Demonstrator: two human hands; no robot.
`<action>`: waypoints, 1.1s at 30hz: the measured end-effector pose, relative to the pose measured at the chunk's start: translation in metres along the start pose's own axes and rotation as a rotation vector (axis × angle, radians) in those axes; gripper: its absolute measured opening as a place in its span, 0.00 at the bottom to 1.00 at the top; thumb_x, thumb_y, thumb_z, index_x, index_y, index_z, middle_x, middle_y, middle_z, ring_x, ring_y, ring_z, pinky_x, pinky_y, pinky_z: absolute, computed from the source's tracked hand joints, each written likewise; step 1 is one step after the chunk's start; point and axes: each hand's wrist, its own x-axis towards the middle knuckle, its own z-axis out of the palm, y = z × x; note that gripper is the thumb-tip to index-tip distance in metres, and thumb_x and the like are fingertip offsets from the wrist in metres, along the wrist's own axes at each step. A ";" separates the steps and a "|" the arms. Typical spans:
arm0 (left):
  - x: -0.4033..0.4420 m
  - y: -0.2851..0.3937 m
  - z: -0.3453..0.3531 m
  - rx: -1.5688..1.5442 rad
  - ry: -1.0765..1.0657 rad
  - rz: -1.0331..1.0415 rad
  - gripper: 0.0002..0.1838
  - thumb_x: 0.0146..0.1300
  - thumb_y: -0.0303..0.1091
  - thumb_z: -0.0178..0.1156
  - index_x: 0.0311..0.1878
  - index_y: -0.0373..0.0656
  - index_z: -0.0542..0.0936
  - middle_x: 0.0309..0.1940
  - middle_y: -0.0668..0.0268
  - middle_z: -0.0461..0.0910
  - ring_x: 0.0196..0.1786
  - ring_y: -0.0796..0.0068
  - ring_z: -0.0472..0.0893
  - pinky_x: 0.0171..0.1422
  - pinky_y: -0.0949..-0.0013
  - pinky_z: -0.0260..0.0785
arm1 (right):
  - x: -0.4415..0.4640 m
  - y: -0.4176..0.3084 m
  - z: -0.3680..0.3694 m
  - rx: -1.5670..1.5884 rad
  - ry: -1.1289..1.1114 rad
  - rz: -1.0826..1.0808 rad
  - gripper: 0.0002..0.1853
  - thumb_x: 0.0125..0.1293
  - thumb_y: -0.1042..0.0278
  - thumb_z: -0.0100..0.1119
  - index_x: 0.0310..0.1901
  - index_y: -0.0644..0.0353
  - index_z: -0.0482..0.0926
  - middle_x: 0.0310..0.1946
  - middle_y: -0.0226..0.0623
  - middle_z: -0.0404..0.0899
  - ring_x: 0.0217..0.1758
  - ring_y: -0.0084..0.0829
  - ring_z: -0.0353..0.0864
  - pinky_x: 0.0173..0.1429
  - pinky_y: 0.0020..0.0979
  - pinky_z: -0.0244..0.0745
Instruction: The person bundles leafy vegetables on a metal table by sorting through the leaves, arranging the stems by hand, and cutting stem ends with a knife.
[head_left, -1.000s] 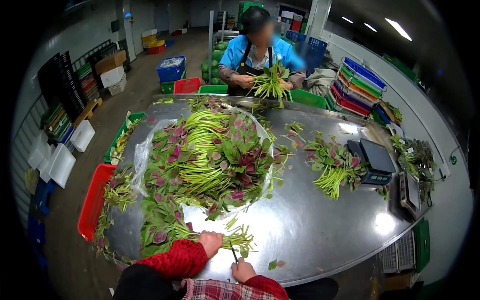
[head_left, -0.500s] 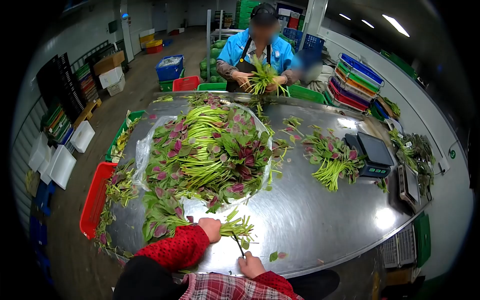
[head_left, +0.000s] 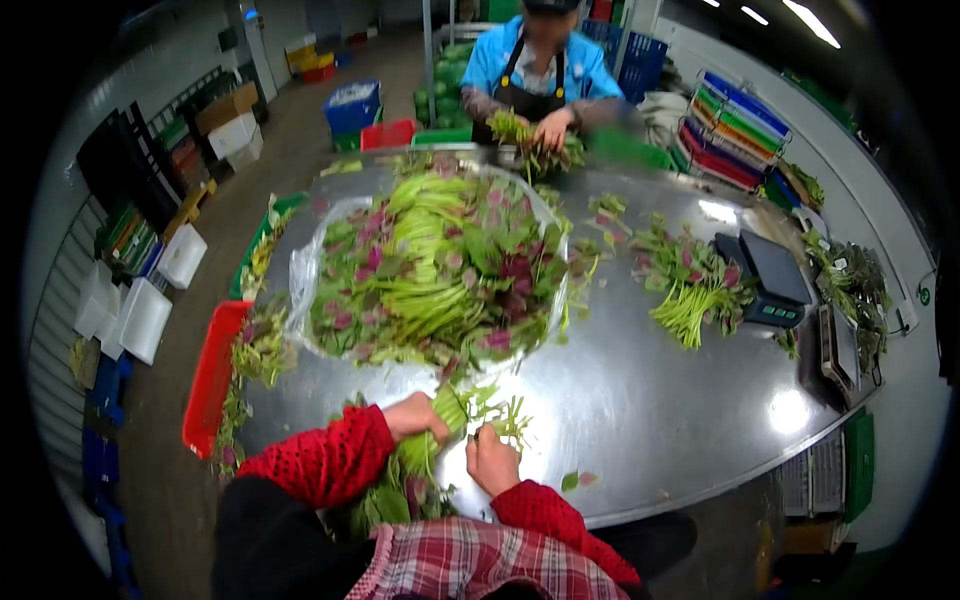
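Note:
My left hand point(head_left: 415, 415) is wrapped round a bunch of red-and-green amaranth point(head_left: 412, 455), whose leaves now hang toward my body. Close by, my right hand point(head_left: 493, 462) is closed on a small dark knife point(head_left: 476, 435), mostly hidden by my fingers. Loose cut stem ends point(head_left: 515, 420) lie on the metal table just beyond the right hand. Ahead of both hands, a large heap of amaranth point(head_left: 430, 260) rests on a clear plastic sheet point(head_left: 303, 275).
Across the table a co-worker in a blue jacket point(head_left: 595, 70) handles greens. A tied-looking bunch point(head_left: 685, 310) lies beside a black scale point(head_left: 765, 280) at right. A red crate point(head_left: 212, 375) and a green crate point(head_left: 245, 265) line the left edge of the metal table point(head_left: 640, 430).
The bunch has swung round so its leaves point toward me instead of left. My right hand has moved up, close to the left. The co-worker's greens are lower. The view has shifted.

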 end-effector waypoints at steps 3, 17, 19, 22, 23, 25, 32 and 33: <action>0.015 -0.042 -0.022 0.078 -0.072 0.158 0.12 0.37 0.19 0.65 0.30 0.34 0.81 0.27 0.63 0.82 0.34 0.73 0.81 0.38 0.72 0.72 | -0.015 0.022 0.022 -0.135 0.007 -0.049 0.16 0.63 0.64 0.51 0.45 0.68 0.70 0.21 0.51 0.77 0.22 0.54 0.77 0.29 0.52 0.71; -0.055 0.032 -0.025 0.050 0.070 0.099 0.14 0.36 0.21 0.63 0.32 0.33 0.79 0.26 0.63 0.79 0.26 0.73 0.78 0.29 0.69 0.71 | -0.007 0.020 0.017 0.308 -0.272 0.099 0.13 0.65 0.63 0.54 0.41 0.66 0.70 0.22 0.57 0.77 0.27 0.58 0.78 0.34 0.52 0.72; -0.085 0.044 -0.032 -0.025 0.110 0.246 0.21 0.37 0.26 0.63 0.41 0.33 0.78 0.30 0.63 0.79 0.30 0.73 0.79 0.31 0.70 0.73 | -0.024 0.039 0.002 0.491 -0.078 0.045 0.13 0.65 0.64 0.55 0.43 0.66 0.72 0.22 0.58 0.77 0.28 0.56 0.79 0.35 0.48 0.72; -0.115 0.098 -0.026 -0.097 0.244 0.430 0.29 0.40 0.30 0.61 0.51 0.33 0.72 0.31 0.61 0.76 0.30 0.70 0.78 0.35 0.64 0.80 | -0.033 0.074 -0.068 0.358 0.159 0.246 0.11 0.68 0.63 0.53 0.39 0.64 0.73 0.21 0.42 0.74 0.21 0.26 0.72 0.26 0.33 0.67; -0.114 0.105 -0.021 -0.262 0.168 0.477 0.28 0.40 0.31 0.60 0.50 0.34 0.72 0.29 0.62 0.74 0.31 0.69 0.76 0.36 0.61 0.81 | -0.038 0.094 -0.091 0.305 0.185 0.343 0.11 0.67 0.63 0.52 0.43 0.63 0.72 0.29 0.54 0.79 0.31 0.46 0.81 0.36 0.42 0.73; -0.092 0.110 -0.013 -0.491 -0.002 0.577 0.26 0.42 0.33 0.60 0.49 0.37 0.71 0.27 0.60 0.70 0.33 0.67 0.73 0.37 0.54 0.83 | -0.052 0.149 -0.123 0.269 0.306 0.542 0.12 0.67 0.63 0.52 0.45 0.61 0.73 0.29 0.52 0.80 0.32 0.49 0.81 0.37 0.43 0.73; 0.111 0.053 0.068 -0.357 -0.108 0.625 0.25 0.43 0.26 0.63 0.49 0.34 0.74 0.37 0.60 0.80 0.36 0.66 0.81 0.45 0.64 0.76 | -0.083 0.172 -0.166 -0.579 0.595 0.285 0.21 0.60 0.66 0.60 0.55 0.62 0.74 0.49 0.50 0.74 0.54 0.49 0.74 0.52 0.43 0.71; 0.113 0.043 0.055 -0.302 -0.046 0.600 0.25 0.43 0.26 0.63 0.49 0.34 0.75 0.37 0.61 0.80 0.36 0.67 0.81 0.45 0.65 0.76 | -0.085 0.165 -0.153 -0.404 0.547 0.383 0.21 0.60 0.66 0.60 0.54 0.63 0.74 0.45 0.50 0.74 0.51 0.51 0.75 0.50 0.43 0.73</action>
